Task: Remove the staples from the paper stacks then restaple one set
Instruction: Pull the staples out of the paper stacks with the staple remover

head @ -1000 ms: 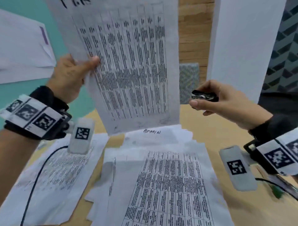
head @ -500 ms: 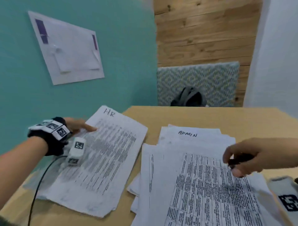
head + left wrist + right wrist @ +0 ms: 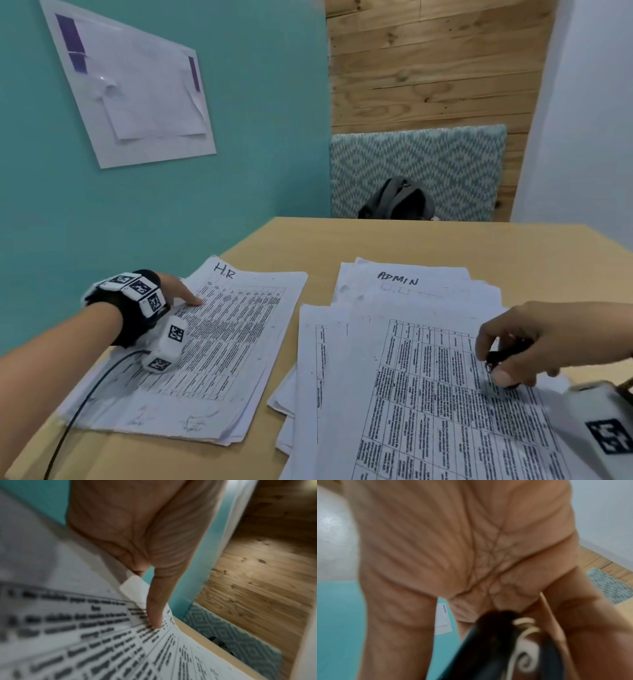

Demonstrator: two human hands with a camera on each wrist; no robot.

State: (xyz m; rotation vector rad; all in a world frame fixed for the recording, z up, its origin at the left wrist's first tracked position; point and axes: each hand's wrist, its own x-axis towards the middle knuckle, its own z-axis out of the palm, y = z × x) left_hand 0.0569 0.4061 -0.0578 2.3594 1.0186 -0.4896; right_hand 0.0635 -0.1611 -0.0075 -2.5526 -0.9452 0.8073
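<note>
Two paper stacks lie on the wooden table (image 3: pixel 342 246). The left stack (image 3: pixel 219 359) is marked "H.R"; the fanned right stack (image 3: pixel 411 394) is marked "ADMIN". My left hand (image 3: pixel 185 293) rests at the H.R stack's upper left edge, one straight finger (image 3: pixel 156 601) pressing on the printed sheet (image 3: pixel 85 642). A paper corner curls up by the palm. My right hand (image 3: pixel 507 342) hovers low over the ADMIN stack's right side and grips a small black stapler (image 3: pixel 503 356). The right wrist view shows the stapler (image 3: pixel 496 649) close up with a pale coil spring, held under the palm (image 3: pixel 453 547).
A teal wall runs along the table's left edge and carries a white board (image 3: pixel 130 89). Beyond the far edge sit a grey backpack (image 3: pixel 397 202) and a patterned panel (image 3: pixel 418 164). A black cable (image 3: pixel 68 428) trails from my left wrist over the near left corner.
A second ago my left hand held a printed set up in the air; that set now lies on the H.R stack. My right hand has come down with the stapler over the ADMIN stack.
</note>
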